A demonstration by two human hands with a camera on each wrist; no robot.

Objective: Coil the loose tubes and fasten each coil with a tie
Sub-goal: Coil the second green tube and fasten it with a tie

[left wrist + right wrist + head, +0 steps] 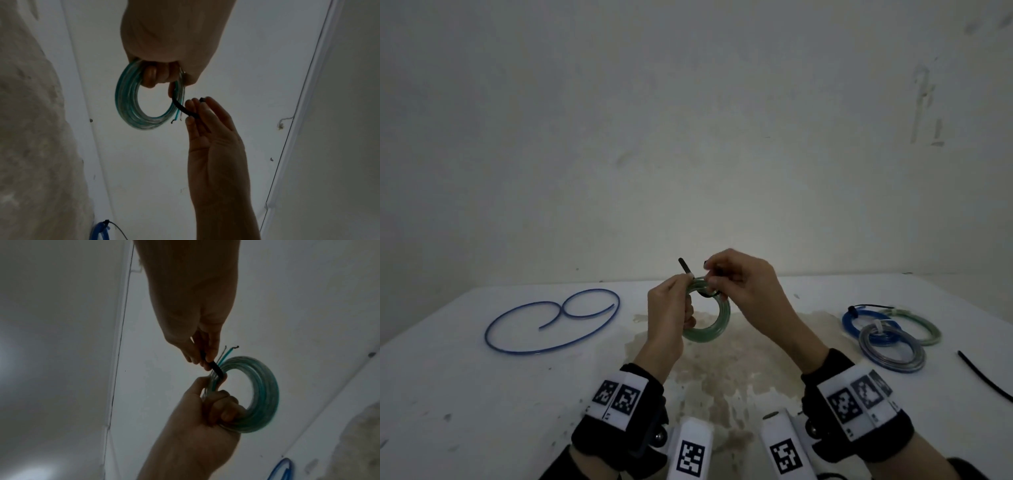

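A green translucent tube coil (714, 325) (131, 105) (261, 394) is held above the table. My left hand (671, 308) (164, 48) (211, 405) grips its upper left side, fingers curled through the ring. A black tie (685, 266) (183, 108) (216, 369) passes round the coil at the top. My right hand (736, 284) (205, 116) (201, 353) pinches one end of that tie; the other end sticks up past my left thumb. A loose blue tube (551, 322) lies uncoiled on the left of the table.
Three tied coils lie at the right: blue (859, 322), grey (892, 347) and pale green (924, 325). A spare black tie (983, 375) lies at the right edge. The white table (482, 394) has a stained patch in the middle and meets a wall behind.
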